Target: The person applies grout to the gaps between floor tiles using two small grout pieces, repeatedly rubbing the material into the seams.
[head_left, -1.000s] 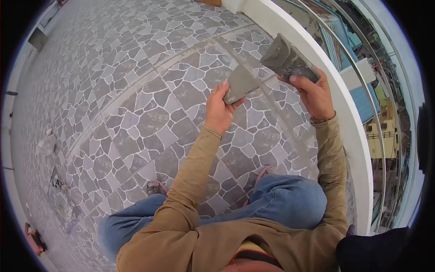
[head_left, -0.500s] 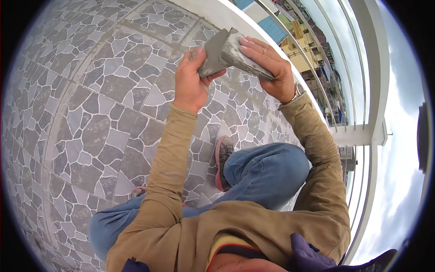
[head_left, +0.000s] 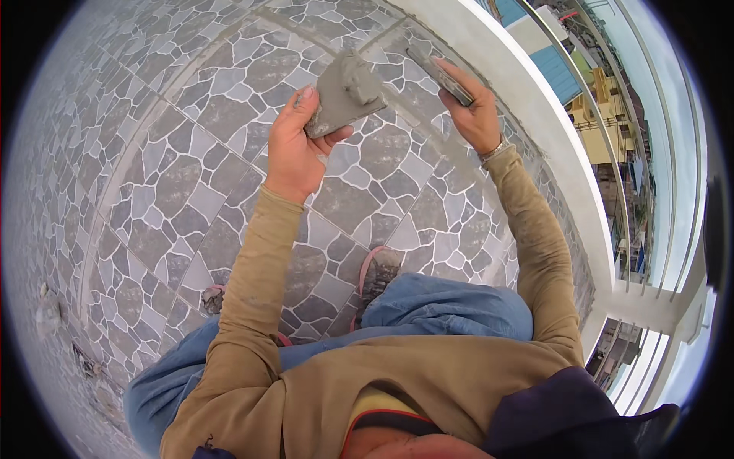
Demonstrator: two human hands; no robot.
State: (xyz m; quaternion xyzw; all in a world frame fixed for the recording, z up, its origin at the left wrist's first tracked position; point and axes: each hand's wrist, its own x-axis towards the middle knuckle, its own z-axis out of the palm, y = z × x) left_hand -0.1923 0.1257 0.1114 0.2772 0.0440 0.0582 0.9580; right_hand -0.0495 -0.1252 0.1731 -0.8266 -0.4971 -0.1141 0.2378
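Note:
My left hand [head_left: 297, 141] grips the lower left edge of a flat, squarish grey slab [head_left: 330, 103], thumb on top and fingers underneath. A thick lump of wet grey mortar [head_left: 361, 80] sits on the slab's upper right part. Farther right, my right hand [head_left: 472, 107] is closed around a thin, flat grey piece [head_left: 442, 76], seen nearly edge-on and smeared along its side. Its exact kind does not show. The two pieces are apart, both held above the stone-patterned floor.
Grey tiles [head_left: 180, 183] with pale irregular lines cover the floor; mortar-smeared joints [head_left: 306, 38] run between them. A low white curb [head_left: 527, 84] curves along the right, with metal railings [head_left: 612, 138] beyond it. My shoes [head_left: 380, 271] and bent knees are below my hands.
My hands have moved apart. The right one has drawn its flat piece off the left slab and turned it edge-on; the mortar lump now stands on the left slab. My view has shifted too.

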